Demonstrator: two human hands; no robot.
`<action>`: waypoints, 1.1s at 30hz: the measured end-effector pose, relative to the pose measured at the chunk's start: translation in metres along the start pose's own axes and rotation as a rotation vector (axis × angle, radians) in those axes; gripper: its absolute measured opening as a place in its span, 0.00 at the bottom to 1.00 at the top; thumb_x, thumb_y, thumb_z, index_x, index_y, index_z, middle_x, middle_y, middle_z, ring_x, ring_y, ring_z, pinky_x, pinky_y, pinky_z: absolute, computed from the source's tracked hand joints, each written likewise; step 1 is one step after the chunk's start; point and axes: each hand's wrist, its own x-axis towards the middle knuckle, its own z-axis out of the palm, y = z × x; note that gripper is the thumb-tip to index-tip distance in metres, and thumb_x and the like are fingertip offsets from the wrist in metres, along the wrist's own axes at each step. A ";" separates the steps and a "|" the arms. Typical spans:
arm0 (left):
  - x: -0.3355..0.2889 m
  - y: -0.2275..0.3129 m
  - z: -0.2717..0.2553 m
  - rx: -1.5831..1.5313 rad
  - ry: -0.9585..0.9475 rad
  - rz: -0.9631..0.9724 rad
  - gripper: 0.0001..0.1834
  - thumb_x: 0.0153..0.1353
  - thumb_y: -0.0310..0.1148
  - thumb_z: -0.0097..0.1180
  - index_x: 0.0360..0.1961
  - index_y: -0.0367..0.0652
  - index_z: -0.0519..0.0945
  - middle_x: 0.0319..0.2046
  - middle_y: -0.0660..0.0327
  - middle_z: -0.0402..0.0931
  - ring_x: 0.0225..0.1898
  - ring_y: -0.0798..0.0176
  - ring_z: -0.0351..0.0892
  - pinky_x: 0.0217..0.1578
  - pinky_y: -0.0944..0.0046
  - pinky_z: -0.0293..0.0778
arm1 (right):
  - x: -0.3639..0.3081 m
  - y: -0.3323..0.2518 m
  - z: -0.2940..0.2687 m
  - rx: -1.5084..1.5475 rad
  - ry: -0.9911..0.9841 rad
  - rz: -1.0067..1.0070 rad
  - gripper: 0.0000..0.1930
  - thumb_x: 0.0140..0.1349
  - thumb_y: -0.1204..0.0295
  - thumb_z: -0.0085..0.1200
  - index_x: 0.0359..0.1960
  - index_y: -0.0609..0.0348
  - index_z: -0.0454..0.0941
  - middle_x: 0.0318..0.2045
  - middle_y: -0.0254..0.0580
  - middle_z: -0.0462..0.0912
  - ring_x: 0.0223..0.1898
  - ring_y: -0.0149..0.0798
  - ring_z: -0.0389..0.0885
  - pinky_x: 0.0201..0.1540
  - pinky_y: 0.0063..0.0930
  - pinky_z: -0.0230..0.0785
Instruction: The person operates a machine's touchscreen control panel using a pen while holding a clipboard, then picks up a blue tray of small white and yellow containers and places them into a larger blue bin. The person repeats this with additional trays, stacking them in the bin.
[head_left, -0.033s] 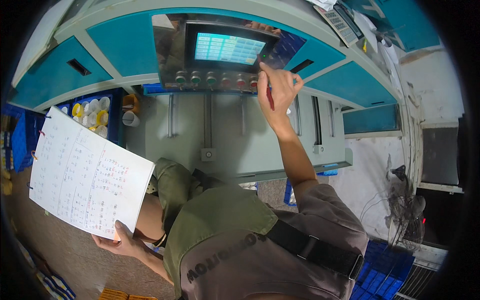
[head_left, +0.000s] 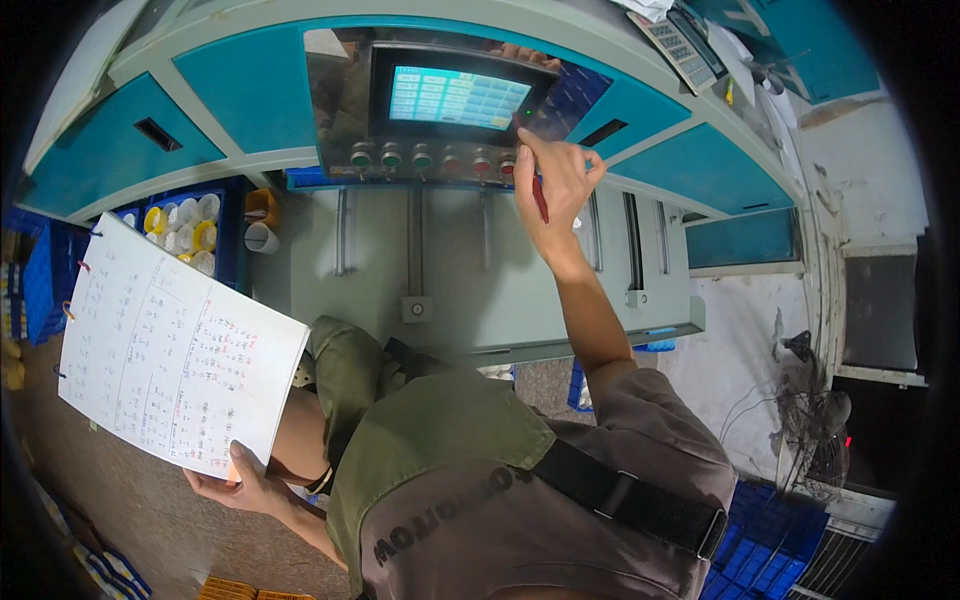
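The likeliest slip was a wrong press: the right hand (head_left: 556,185) had its index fingertip by the lower right corner of the screen (head_left: 460,97), and the red buttons (head_left: 481,161) sat just below and to the left of that tip, so a drooping finger or thumb could have knocked one. The pen (head_left: 541,198) could have dropped if those fingers had slackened. The notebook (head_left: 180,345) could have sagged or slid, since the left hand (head_left: 243,483) bore it at one corner only, well apart from its ringed edge.

The right index finger was extended, the thumb a little apart below it and the other fingers loosely curled, with the red pen caught in the hand and slanting down below the thumb. Whether the fingertip met the panel (head_left: 345,100) or hung just short of it, I could not tell. The left fingers were closed on the notebook's lower corner, thumb over the page, the rest mostly beneath. The written page spread up and left from that thumb. Beyond the notebook's far edge from those fingers, cups (head_left: 187,210) stood in a blue bin (head_left: 234,220); the green buttons (head_left: 391,158) lay farther left of the right fingertip than the red ones.
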 end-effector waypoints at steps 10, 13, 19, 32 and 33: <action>0.002 -0.004 -0.002 -0.003 0.000 0.016 0.36 0.56 0.26 0.63 0.65 0.43 0.63 0.61 0.51 0.63 0.64 0.53 0.63 0.64 0.46 0.68 | -0.019 0.000 0.006 0.062 -0.068 -0.026 0.09 0.52 0.79 0.60 0.36 0.56 0.84 0.25 0.31 0.81 0.31 0.34 0.76 0.50 0.39 0.52; 0.002 -0.004 -0.002 -0.020 -0.009 0.021 0.36 0.56 0.26 0.63 0.65 0.42 0.62 0.61 0.50 0.63 0.64 0.53 0.63 0.64 0.46 0.67 | -0.020 -0.004 0.010 0.115 -0.069 -0.075 0.09 0.53 0.78 0.61 0.37 0.55 0.84 0.25 0.30 0.81 0.31 0.34 0.76 0.49 0.38 0.52; 0.001 -0.004 -0.001 0.003 -0.008 0.038 0.37 0.56 0.29 0.65 0.66 0.41 0.62 0.62 0.50 0.63 0.64 0.52 0.63 0.64 0.45 0.67 | -0.011 -0.013 0.019 0.113 -0.054 -0.110 0.10 0.54 0.77 0.61 0.39 0.55 0.82 0.23 0.30 0.78 0.31 0.33 0.77 0.48 0.38 0.52; 0.000 -0.004 0.000 0.046 0.013 0.065 0.38 0.57 0.33 0.66 0.66 0.40 0.62 0.63 0.47 0.63 0.65 0.49 0.63 0.63 0.44 0.65 | 0.024 -0.043 0.038 0.192 -0.061 -0.204 0.10 0.57 0.75 0.61 0.41 0.52 0.82 0.23 0.27 0.75 0.30 0.31 0.76 0.45 0.36 0.53; 0.000 -0.005 0.000 0.041 0.009 0.072 0.38 0.57 0.34 0.67 0.66 0.40 0.62 0.62 0.47 0.63 0.65 0.49 0.63 0.63 0.44 0.65 | 0.023 -0.043 0.038 0.201 -0.056 -0.196 0.09 0.57 0.75 0.61 0.40 0.52 0.82 0.22 0.27 0.75 0.29 0.32 0.76 0.46 0.36 0.53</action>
